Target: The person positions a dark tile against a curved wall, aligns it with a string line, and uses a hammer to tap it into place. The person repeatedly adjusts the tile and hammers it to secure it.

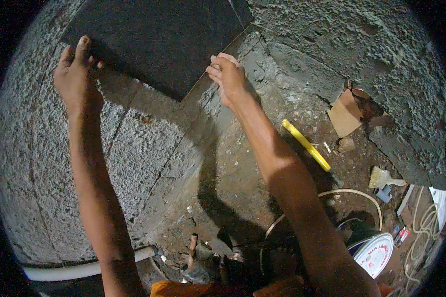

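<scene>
A large dark square tile is at the top of the view against rough grey plaster, one corner pointing down toward me. My left hand grips its lower left edge, the thumb up on the dark face and the fingers partly hidden. At the lower right edge, my right hand has its fingers closed on the tile's rim. Part of the tile is cut off by the top of the view. Its shadow falls on the surface below.
A yellow tube-like bar lies on the dirt right of my right forearm. Farther right are a cardboard piece, a paintbrush, a bucket with a white side and coiled cord. A white pipe runs at lower left.
</scene>
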### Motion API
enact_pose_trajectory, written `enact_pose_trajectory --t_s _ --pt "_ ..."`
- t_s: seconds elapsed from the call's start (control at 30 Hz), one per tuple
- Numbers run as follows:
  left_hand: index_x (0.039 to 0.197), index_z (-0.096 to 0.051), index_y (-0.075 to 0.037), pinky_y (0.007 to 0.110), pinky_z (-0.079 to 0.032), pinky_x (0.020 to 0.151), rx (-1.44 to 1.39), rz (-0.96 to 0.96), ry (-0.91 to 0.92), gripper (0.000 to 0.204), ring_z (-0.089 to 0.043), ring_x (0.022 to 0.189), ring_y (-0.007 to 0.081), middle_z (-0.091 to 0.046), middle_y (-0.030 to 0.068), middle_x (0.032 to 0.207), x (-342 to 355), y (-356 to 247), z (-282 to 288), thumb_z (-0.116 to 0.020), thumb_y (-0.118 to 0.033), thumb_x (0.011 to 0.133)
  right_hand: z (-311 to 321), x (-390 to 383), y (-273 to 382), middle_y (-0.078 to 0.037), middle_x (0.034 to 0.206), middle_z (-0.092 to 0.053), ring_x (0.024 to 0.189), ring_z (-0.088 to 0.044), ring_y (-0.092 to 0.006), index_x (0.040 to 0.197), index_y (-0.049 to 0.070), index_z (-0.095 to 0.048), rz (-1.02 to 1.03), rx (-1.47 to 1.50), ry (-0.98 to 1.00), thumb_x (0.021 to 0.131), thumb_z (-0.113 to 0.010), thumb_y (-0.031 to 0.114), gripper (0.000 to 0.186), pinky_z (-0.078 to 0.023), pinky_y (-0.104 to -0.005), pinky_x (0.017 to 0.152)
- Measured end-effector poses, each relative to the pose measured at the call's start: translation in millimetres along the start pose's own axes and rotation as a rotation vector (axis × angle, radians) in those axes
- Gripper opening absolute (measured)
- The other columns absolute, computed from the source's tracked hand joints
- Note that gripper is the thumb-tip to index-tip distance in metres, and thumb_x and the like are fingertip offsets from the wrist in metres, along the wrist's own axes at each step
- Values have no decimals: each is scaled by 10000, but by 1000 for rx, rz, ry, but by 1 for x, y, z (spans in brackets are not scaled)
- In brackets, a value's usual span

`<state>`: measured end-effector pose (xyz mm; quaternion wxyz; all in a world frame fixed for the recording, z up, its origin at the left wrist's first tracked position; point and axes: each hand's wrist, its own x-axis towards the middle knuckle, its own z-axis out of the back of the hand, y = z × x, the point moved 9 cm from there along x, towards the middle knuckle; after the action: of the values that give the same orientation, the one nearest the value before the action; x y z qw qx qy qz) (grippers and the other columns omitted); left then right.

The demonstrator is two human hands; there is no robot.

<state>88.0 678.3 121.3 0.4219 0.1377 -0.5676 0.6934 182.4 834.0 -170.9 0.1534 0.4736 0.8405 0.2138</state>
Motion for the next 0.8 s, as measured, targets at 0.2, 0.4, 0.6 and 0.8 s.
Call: enact_pose_trajectory --t_s 0.2,0.4,0.6,0.8 --pt "920 -537 63 242 -411 625 -124 -165 -192 219 -498 691 109 -566 48 792 -23 -15 -2 -578 -139 849 2 0 2 -71 979 -554 934 -535 -218 1200 41 -426 -10 -297 -22 733 -639 242 551 -364 -334 856" --pt "995 -513 70 246 -414 646 -384 -164 -432 228 -495 700 119 -564 64 829 -36 -8 17 -526 -113 860 -6 1 -5 -114 1106 -543 984 -516 -211 1327 -1 -282 28 -510 13 732 -679 211 746 -379 -350 865" --pt "997 -508 69 249 -415 642 -344 -197 -413 226 -489 699 118 -550 51 818 -47 0 30 -536 -107 858 -9 -29 11 -232 1246 -424 1105 -464 -285 1366 -26 -109 145 -737 -194 706 -723 193 927 -385 -371 919" --pt "971 -529 56 242 -413 645 -497 -180 -405 198 -486 702 107 -550 41 815 -56 12 43 -553 -106 859 -4 -19 7 -245 1274 -402 1173 -410 -359 1314 3 -292 253 -917 -124 659 -745 319 856 -324 -405 1001"
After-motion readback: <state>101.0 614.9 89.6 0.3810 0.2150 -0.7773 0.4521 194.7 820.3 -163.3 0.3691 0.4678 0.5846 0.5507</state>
